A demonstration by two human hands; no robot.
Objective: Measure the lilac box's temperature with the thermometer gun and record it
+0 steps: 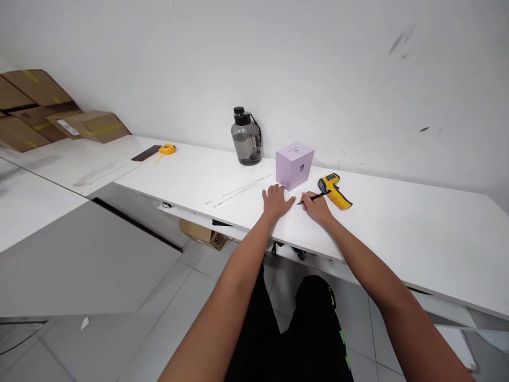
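My right hand [315,208] grips a black pen [319,196], its tip pointing down and left at the tabletop. Flat on the white table [397,228] rests my left hand [276,201], fingers spread, with nothing in it. Just behind both hands stands a lilac box [294,164] with a dark mark on its side. A yellow and black infrared thermometer [334,192] lies right of the box, close beside my right hand. Whether the pen tip touches the surface I cannot tell.
A grey water jug [245,139] with a black lid stands near the wall. Further left lie a yellow tape measure [167,148] and a dark flat object [147,153]. Cardboard boxes [99,126] are piled at the far left. Another carton [202,233] sits below the table.
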